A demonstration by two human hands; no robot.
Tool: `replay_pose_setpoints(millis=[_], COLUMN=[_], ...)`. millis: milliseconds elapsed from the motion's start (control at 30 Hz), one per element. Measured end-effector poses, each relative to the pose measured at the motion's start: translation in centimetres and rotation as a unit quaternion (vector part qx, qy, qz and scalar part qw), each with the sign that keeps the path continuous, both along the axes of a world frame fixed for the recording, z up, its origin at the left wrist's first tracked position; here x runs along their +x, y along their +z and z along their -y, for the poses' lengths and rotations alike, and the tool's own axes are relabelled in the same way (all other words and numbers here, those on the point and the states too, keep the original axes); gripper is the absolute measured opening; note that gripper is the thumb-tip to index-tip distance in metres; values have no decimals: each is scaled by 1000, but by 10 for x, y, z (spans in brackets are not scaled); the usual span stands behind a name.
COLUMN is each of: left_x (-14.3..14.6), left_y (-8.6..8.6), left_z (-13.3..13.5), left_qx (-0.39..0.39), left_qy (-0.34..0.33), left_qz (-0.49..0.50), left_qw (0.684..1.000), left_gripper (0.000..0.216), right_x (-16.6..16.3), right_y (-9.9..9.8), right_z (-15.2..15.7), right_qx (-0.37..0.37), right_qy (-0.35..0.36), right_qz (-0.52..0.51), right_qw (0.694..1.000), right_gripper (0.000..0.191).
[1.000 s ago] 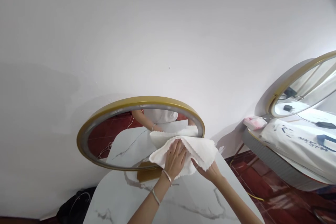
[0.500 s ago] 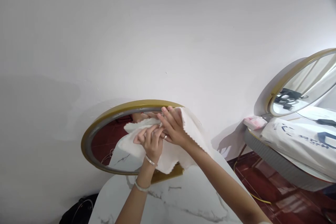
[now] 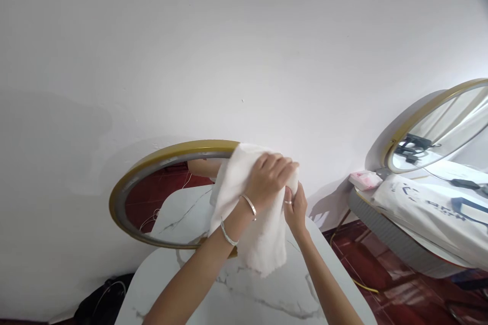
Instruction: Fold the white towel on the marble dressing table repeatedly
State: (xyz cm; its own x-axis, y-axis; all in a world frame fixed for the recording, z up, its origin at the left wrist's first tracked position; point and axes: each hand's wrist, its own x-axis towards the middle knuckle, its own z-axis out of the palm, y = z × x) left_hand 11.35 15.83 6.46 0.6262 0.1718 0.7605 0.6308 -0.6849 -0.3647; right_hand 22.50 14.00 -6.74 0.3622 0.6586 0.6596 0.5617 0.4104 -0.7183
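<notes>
A white cloth [image 3: 251,223] hangs over the upper right rim of a round gold-framed mirror [image 3: 152,162] that stands on a white marble table [image 3: 244,294]. My left hand [image 3: 269,175], wearing two bracelets, presses the cloth against the mirror's right rim with fingers curled over it. Just below and to the right, my right hand [image 3: 294,208], with a ring, pinches the cloth's edge. The cloth and my hands hide the right part of the mirror.
A white wall fills the background. At the right, a second gold-framed mirror [image 3: 438,127] stands on another table with a white printed bag [image 3: 430,203] and a pink packet [image 3: 364,180]. Red floor [image 3: 381,269] shows between the tables. A dark bag [image 3: 102,302] lies at lower left.
Both hands moved with the cloth from the mirror's lower middle up to its top, then right onto the right rim. The cloth now drapes down over that rim.
</notes>
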Motion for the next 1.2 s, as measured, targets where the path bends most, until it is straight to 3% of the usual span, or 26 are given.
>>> replay_pose_setpoints(millis=[167,300,467,567,700,767,867,1033,1200], left_x=[1,-15,-32,-39,-46,-49,-59,-89,-111], left_y=[-77,-133,-176,-191,-200,-197,-182,-153,-140], left_z=[-5,16,77,120,165,176,180,178,194], left_qx=[-13,-98,-186,-222,-260,-269,-278,-361,-428], left_qy=[-51,-30,-24,-8,67,109,153,89,64], left_qz=[-73,-60,4,8,21,43,71,68,117], left_qw=[996,993,982,975,963,956,946,926,894], left_gripper=[34,34,19,22,30,28,21,19,17], right_x=[20,38,45,45,48,51,55,64,66], right_y=[-66,-101,-98,-87,-80,-76,-63,-33,-11], right_z=[21,40,84,113,139,147,155,164,181], right_qx=[-54,-69,-66,-67,-148,-198,-213,-228,-223], right_qy=[18,33,44,156,301,321,320,312,379], right_qz=[22,98,250,297,280,255,242,219,151], right_qw=[998,992,965,940,899,891,891,896,885], right_gripper=[35,54,52,40,35,31,27,33,23])
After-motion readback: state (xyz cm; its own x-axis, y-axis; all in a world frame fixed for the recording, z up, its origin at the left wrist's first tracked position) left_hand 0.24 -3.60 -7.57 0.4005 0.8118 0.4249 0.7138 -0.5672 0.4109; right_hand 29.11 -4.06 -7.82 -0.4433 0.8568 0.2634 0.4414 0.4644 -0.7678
